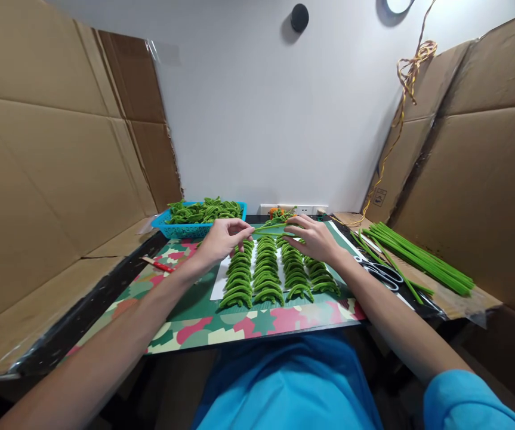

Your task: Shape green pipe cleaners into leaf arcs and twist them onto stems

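Near the back of the mat, my left hand (229, 239) pinches the left end of a thin green stem (270, 226). My right hand (310, 237) has its fingers bent around the stem's right end. Below both hands, curved green fuzzy pieces (267, 275) lie in several stacked columns on a white sheet (218, 288). The sheet rests on a green mat (190, 307) with a pink and cream patterned border. Orange and green pieces (277, 213) show just behind my hands.
A blue basket (185, 230) heaped with green pieces stands at the back left. A red tool (159, 264) lies left. Scissors (380, 273) and long green stems (422, 258) lie right. Cardboard walls (499, 161) flank the table, and a yellow cord (403, 113) hangs at right.
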{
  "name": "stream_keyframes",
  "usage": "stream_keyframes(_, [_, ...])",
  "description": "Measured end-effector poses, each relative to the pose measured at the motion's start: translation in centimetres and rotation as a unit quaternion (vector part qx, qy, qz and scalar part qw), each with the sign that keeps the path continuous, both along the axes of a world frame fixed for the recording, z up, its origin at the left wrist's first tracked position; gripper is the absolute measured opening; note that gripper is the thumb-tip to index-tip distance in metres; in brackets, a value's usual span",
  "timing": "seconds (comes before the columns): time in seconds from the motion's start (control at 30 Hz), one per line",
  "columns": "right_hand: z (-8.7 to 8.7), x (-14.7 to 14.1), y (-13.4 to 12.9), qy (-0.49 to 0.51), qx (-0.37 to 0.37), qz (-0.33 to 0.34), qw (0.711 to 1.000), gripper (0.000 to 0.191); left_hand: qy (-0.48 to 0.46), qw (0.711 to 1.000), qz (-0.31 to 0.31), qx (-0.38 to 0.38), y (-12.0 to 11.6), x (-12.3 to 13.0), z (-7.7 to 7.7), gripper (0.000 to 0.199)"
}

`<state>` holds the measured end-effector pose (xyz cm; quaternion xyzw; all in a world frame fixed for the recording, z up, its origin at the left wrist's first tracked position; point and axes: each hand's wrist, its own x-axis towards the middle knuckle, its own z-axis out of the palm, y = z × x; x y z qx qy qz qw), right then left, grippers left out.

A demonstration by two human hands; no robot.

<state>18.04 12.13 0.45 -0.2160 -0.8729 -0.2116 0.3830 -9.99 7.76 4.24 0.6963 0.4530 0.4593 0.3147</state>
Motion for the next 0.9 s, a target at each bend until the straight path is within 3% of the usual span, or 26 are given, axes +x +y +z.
stream_keyframes(0.53, [0.11, -0.17, -0.37, -0.001, 0.007, 0.007, 1.000, 0.022, -0.030, 0.998, -0.021, -0.046, 0.30, 0.11, -0.25, 0.057])
stream_keyframes(0.9, [-0.08, -0.12, -0.20, -0.002, 0.011, 0.005, 1.000, 0.022, -0.024, 0.997, -0.018, -0.068, 0.49, 0.04, -0.13, 0.052])
